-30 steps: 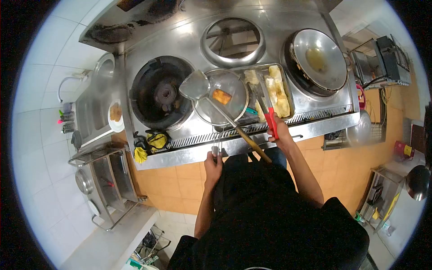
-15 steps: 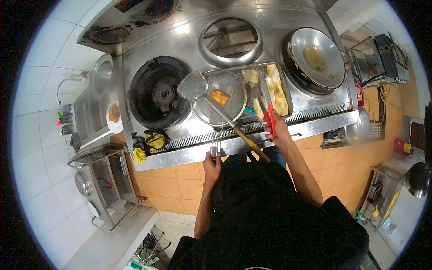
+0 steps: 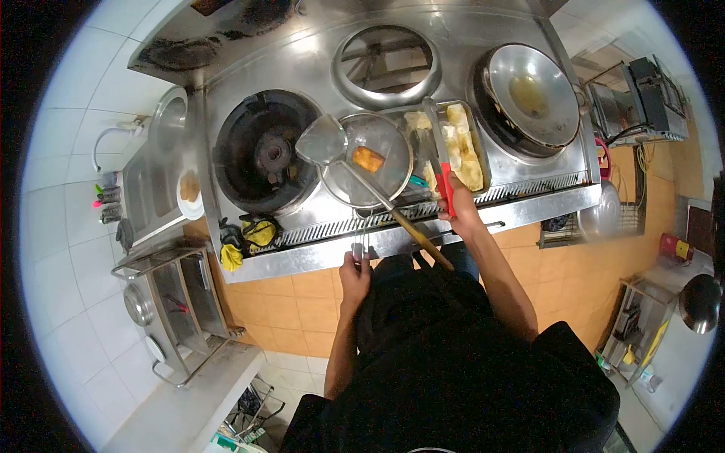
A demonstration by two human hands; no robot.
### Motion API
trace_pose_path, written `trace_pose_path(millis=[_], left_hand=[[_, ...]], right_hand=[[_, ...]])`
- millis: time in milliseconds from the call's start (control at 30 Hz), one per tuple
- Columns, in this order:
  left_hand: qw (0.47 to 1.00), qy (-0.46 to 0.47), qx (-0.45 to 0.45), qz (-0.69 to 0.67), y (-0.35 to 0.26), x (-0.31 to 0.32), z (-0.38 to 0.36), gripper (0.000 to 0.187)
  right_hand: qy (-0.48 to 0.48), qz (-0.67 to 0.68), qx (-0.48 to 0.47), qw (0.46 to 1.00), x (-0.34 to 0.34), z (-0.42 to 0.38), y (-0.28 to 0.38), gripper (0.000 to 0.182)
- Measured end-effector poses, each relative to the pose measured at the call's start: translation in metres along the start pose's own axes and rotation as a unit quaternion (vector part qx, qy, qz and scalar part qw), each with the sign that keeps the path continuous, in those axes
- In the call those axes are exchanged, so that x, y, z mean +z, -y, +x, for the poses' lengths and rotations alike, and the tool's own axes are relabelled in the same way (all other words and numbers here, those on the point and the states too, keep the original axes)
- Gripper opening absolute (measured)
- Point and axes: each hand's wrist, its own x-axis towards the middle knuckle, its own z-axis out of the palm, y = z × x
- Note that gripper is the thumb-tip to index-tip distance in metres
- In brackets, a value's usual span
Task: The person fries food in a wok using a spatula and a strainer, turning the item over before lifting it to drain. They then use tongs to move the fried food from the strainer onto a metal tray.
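My left hand (image 3: 354,276) is closed around the wire handle of a mesh strainer (image 3: 394,137) above the front edge of the stove. One golden-brown fried piece (image 3: 368,159) lies in the strainer. A wok spatula (image 3: 322,140) with a wooden handle lies across the strainer's left side. In my right hand (image 3: 462,211) are red-handled tongs (image 3: 444,177), closed around the grips. Their metal arms reach over a metal tray (image 3: 483,155) of pale yellow pieces (image 3: 462,151). I see nothing clearly pinched at the tips. A teal object (image 3: 418,181) sits between strainer and tray.
A black burner (image 3: 273,153) is on the left, with a yellow-and-black cloth (image 3: 259,232) before it. An open ring (image 3: 387,64) stands at the back. The wok (image 3: 532,97) on the right holds some oil. A white plate (image 3: 190,195) with food is far left.
The tongs have swung upright over the tray, and their arms have drawn closer together. My left hand and the strainer stay nearly where they were.
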Motion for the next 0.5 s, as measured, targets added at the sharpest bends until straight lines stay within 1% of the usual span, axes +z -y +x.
trace_pose_path(millis=[33,133,200,300,400,433,500], left_hand=[[1.000,0.000,0.000,0.000,0.001,0.000,-0.001,0.023],[1.000,-0.011,0.005,-0.017,0.006,0.002,0.000,0.023],[0.997,0.009,-0.055,-0.062,0.017,0.005,-0.002,0.024],[0.997,0.038,-0.063,-0.023,-0.017,-0.006,-0.001,0.028],[0.995,0.036,-0.082,-0.053,0.013,0.002,0.000,0.027],[0.995,0.037,-0.081,-0.052,0.007,0.000,0.001,0.027],[0.999,0.031,-0.023,-0.003,-0.005,-0.004,0.000,0.026]], right_hand=[[-0.021,-0.021,-0.015,0.999,0.004,-0.001,0.001,0.039],[0.003,0.012,0.001,1.000,-0.002,0.000,-0.005,0.039],[0.008,0.014,0.004,1.000,-0.004,0.007,-0.007,0.038],[0.003,-0.006,-0.019,1.000,-0.001,0.013,-0.008,0.038],[0.007,-0.019,-0.022,1.000,-0.003,0.019,-0.007,0.039],[0.007,-0.029,-0.022,0.999,-0.004,0.020,-0.007,0.039],[0.007,-0.037,-0.021,0.999,-0.007,0.022,-0.009,0.039]])
